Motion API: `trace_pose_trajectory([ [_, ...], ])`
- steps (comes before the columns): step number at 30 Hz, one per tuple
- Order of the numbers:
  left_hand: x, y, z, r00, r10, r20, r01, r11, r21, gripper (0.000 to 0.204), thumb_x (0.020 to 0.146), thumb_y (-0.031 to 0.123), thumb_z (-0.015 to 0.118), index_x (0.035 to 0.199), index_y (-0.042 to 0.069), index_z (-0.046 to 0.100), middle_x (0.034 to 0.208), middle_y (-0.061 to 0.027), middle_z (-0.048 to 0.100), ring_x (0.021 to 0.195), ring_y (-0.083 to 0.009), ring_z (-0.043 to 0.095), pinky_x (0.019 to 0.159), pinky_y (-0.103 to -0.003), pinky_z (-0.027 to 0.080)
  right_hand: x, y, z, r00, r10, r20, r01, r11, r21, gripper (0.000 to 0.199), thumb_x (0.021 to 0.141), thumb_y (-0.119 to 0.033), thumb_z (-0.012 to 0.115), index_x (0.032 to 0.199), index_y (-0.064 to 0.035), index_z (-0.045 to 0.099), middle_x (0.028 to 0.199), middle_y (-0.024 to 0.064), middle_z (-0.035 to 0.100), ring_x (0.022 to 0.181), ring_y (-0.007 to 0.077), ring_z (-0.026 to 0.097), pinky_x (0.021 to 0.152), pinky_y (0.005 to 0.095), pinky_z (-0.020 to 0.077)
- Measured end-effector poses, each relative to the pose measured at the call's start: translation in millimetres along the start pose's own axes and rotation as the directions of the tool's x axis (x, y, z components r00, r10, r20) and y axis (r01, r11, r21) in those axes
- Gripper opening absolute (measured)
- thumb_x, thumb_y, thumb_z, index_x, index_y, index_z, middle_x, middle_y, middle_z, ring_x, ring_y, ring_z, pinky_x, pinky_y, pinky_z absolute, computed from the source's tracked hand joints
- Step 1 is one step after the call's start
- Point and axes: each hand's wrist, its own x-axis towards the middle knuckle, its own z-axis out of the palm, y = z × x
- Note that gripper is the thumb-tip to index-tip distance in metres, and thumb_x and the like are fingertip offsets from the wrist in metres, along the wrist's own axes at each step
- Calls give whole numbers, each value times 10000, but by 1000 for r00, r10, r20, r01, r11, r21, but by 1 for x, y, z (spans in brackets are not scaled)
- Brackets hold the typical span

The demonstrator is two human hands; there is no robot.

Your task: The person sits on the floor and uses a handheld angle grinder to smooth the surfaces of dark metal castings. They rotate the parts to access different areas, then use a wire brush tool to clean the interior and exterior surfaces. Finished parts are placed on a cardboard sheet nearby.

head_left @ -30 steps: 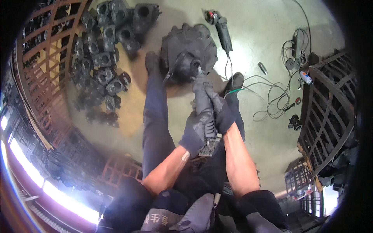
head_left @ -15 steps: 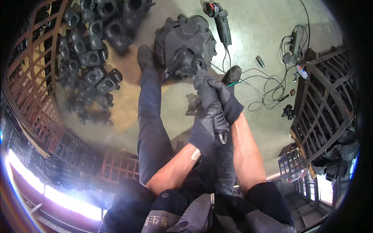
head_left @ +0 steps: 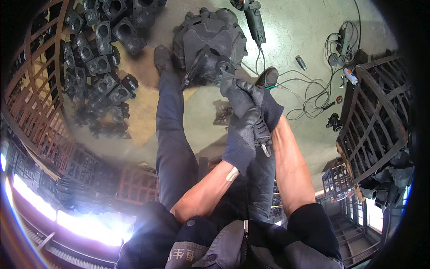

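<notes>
Both gloved hands are closed around a black die grinder [head_left: 261, 130], its vented rear end and metal loop pointing back toward me. My left hand [head_left: 242, 137] wraps the rear of its body. Farther forward, my right hand [head_left: 256, 99] grips it near the front. The grinder's nose meets the round opening of a dark metal casting [head_left: 207, 65]; the tip itself is hidden there. This casting rests tilted on a large, lobed black block [head_left: 208, 36] on the floor between my feet.
Many dark castings [head_left: 102, 65] lie at the left, beside a rusty metal cage [head_left: 38, 85]. An angle grinder [head_left: 255, 24] lies beyond the block. Loose cables [head_left: 309, 96], a small cylinder [head_left: 300, 62] and a spray can [head_left: 350, 76] are at right, near another cage [head_left: 376, 121].
The grinder's rear end has swung right with both hands, so the tool slants more. Its nose stays at the casting's opening. The whole view has shifted slightly.
</notes>
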Motion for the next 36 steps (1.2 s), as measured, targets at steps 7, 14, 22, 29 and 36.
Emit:
trace_pose_trajectory([
  [7,0,2,8,998,23,-66,-19,998,63,295,889,142,692,1116,-29,615,876,-56,636,696,-134,588,608,-298,497,14,2,-5,991,128,26,-131,973,188,380,1056,-329,519,1205,-4,646,1027,108,706,844,181,678,766,331,581],
  [14,-7,20,4,978,-159,132,169,983,-68,146,910,135,642,959,30,554,712,-58,571,502,-184,568,455,-320,483,8,4,-6,995,101,-10,-96,972,216,377,1055,-314,514,1199,11,641,1027,105,698,864,177,676,778,318,576],
  [22,-9,20,6,997,-71,29,65,984,168,192,904,150,651,994,13,550,729,-52,572,534,-168,579,471,-316,489,8,1,9,994,65,-83,-55,992,109,314,1061,-250,490,1218,-23,640,1039,71,686,872,145,651,822,275,554],
  [29,-10,24,13,988,-93,-121,115,974,197,182,899,126,692,1020,12,618,716,-17,571,519,-123,526,477,-292,445,10,5,7,999,5,-47,-4,1000,18,295,1065,-123,427,1265,-14,615,1159,34,647,1016,93,599,939,229,490],
  [36,-9,18,19,998,9,-65,-1,992,127,249,891,163,692,1033,8,558,763,-55,598,557,-165,595,495,-314,495,9,-6,7,997,10,75,-25,980,199,317,1053,-115,442,1312,-2,585,1200,46,645,1017,117,622,931,237,510],
])
